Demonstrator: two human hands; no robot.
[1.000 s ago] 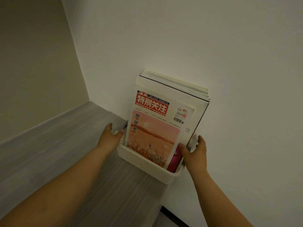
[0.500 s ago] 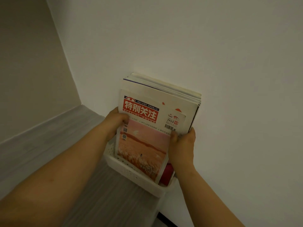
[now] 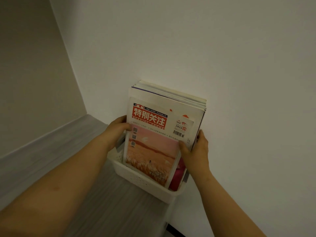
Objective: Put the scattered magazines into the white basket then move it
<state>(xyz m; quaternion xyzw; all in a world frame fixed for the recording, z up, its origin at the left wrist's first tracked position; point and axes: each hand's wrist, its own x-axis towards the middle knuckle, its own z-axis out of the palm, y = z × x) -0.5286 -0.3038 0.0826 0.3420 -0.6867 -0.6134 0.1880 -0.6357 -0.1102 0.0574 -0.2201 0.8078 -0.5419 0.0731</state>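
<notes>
The white basket (image 3: 142, 183) stands on a grey wood-grain surface, against the white wall. Several magazines (image 3: 153, 134) stand upright in it, leaning back on the wall; the front one has a red title block and a pink field picture. A pink cover (image 3: 178, 175) shows behind it at the lower right. My left hand (image 3: 117, 130) grips the stack's left edge, thumb on the front cover. My right hand (image 3: 195, 147) grips the right edge, thumb on the front cover, fingers behind.
The white wall (image 3: 222, 57) runs right behind the basket. A beige side wall (image 3: 30, 82) closes the left. The grey surface (image 3: 71, 151) stretches left and toward me; its right edge ends just past the basket, with a dark gap (image 3: 172, 230) below.
Both hands rose from the basket's sides to the edges of the magazine stack and now hold it. The view tilted slightly; the basket stays at the wall.
</notes>
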